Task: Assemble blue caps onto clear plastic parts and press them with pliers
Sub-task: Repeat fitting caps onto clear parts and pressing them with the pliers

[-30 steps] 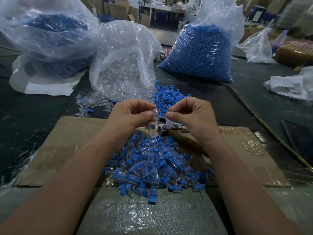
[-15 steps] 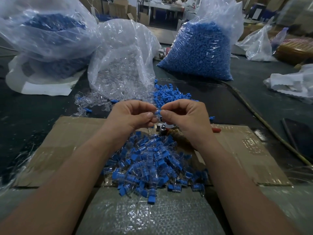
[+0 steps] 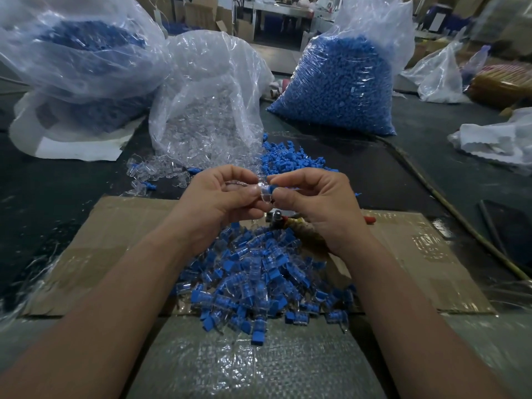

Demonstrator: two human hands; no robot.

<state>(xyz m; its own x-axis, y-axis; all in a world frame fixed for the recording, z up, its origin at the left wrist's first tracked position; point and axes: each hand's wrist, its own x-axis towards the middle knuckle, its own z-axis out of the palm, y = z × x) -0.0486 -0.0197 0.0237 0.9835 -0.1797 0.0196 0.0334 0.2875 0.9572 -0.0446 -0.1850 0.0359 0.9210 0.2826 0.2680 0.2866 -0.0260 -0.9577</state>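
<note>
Both hands meet above the cardboard sheet [image 3: 121,240] on the tabletop. The left hand [image 3: 218,197] pinches a clear plastic part [image 3: 261,190] between thumb and fingers. The right hand [image 3: 316,203] pinches a blue cap [image 3: 272,188] against the part's right end. The pliers [image 3: 277,218] lie just beneath the right hand. A pile of capped pieces [image 3: 253,277] sits nearer. Farther off stand a bag of clear parts [image 3: 207,105] and, to its right, a bag of blue caps [image 3: 336,84].
</note>
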